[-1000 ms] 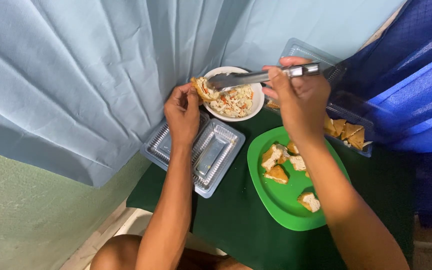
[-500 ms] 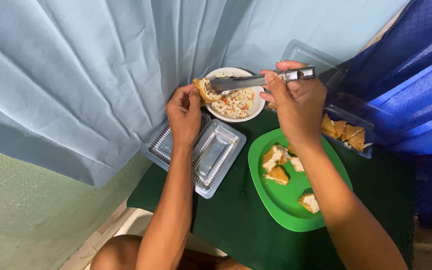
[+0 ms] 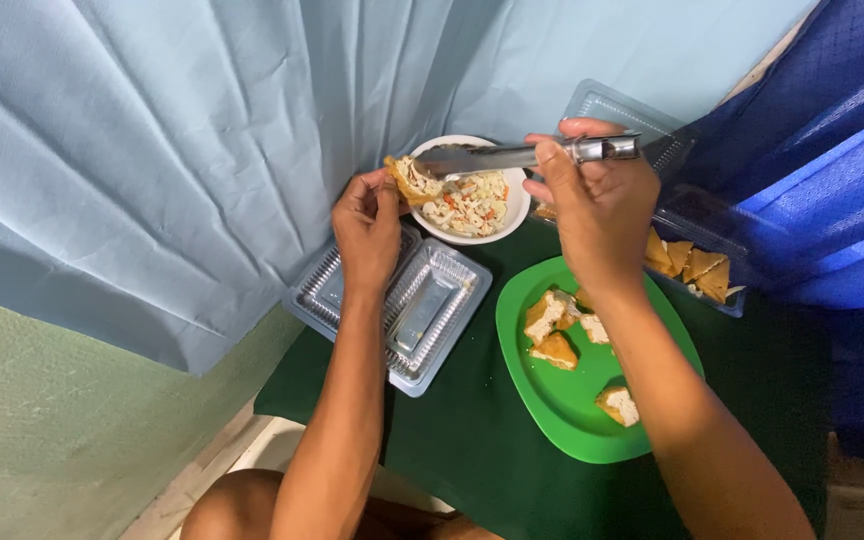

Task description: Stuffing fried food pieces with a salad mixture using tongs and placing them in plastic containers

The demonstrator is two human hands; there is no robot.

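Golden fried triangular pastry piece (image 3: 410, 180): pinched in your left hand (image 3: 367, 228), fingers closed on it, at the rim of the white round bowl of chopped salad (image 3: 467, 200) by the surface's far edge. Steel knife (image 3: 522, 155): gripped in your right hand (image 3: 597, 205), blade tip on the pastry. Green round plastic plate (image 3: 562, 400): near edge, four filled pieces. Clear plastic tray (image 3: 422, 310): left edge.

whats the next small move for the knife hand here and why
Probably draw the knife blade across the bread piece to spread filling on it. The right hand holds the knife by its handle with the tip at the bread, which the left hand pinches over the rim of the white bowl of chopped filling; filled pieces already lie on the green plate.
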